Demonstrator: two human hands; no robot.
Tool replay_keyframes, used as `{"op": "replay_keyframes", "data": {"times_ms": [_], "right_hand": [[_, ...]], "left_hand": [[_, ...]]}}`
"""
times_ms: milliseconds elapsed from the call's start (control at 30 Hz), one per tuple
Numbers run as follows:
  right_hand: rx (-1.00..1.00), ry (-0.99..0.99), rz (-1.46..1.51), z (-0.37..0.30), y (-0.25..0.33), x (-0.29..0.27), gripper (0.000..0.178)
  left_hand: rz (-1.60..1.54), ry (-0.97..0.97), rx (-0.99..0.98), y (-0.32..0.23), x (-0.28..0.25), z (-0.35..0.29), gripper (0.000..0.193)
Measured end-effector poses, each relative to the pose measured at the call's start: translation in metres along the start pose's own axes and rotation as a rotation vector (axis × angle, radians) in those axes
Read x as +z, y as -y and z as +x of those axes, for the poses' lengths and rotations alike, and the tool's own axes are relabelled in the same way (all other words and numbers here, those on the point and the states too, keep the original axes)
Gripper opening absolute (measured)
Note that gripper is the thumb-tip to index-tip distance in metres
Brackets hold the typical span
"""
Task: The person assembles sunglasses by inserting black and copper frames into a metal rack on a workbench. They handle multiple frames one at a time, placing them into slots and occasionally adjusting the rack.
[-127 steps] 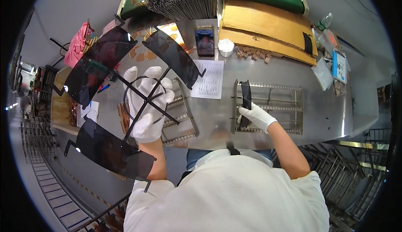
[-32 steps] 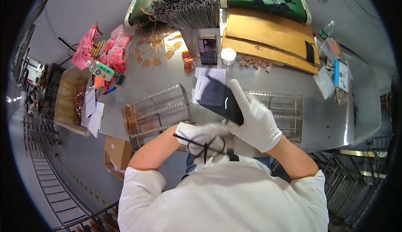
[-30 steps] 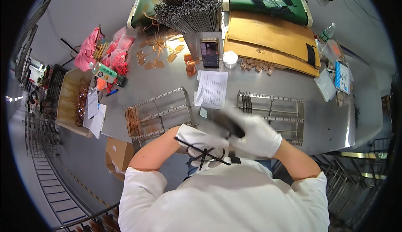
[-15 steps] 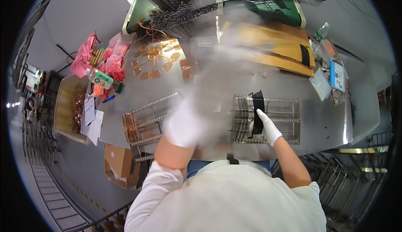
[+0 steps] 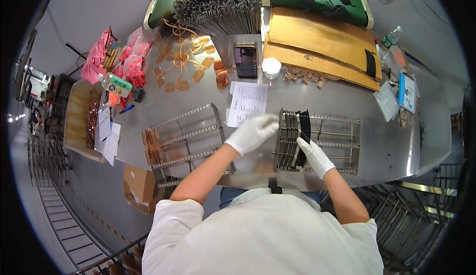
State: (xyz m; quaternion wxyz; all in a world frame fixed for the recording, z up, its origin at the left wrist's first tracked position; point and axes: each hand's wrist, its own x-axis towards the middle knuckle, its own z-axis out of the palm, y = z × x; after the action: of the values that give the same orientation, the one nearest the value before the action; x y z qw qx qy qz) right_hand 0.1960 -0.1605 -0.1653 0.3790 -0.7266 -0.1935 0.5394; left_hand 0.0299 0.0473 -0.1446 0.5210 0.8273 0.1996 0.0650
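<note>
Holding a dark lens (image 5: 305, 126) at the metal rack (image 5: 337, 144): right hand (image 5: 316, 158), grip clamped on lens. Left hand (image 5: 251, 133) beside rack, fingertips blurred; cannot tell its grip.

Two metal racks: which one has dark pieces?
The right-hand rack, with dark pieces at its left end; the left-hand rack holds amber pieces.

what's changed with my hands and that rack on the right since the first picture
Your left hand has let go of the black spoked frame and moved right, beside the slotted metal rack. Your right hand is at that rack as before, holding a dark curved lens, and more dark lenses now stand there. The phone and cardboard sheets stayed put.
</note>
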Motion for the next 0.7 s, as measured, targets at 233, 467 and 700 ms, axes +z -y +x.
{"op": "replay_keyframes", "data": {"times_ms": [233,467,700], "right_hand": [[0.102,0.022,0.063,-0.006,0.010,-0.003,0.070],[-0.100,-0.200,-0.673,-0.006,0.014,0.014,0.096],[-0.246,-0.230,-0.973,0.011,0.101,-0.048,0.097]], "left_hand": [[0.198,0.252,-0.303,0.020,0.052,-0.012,0.075],[0.203,0.352,-0.346,0.024,0.068,-0.006,0.078],[0.218,0.208,-0.165,0.036,0.078,-0.014,0.070]]}}
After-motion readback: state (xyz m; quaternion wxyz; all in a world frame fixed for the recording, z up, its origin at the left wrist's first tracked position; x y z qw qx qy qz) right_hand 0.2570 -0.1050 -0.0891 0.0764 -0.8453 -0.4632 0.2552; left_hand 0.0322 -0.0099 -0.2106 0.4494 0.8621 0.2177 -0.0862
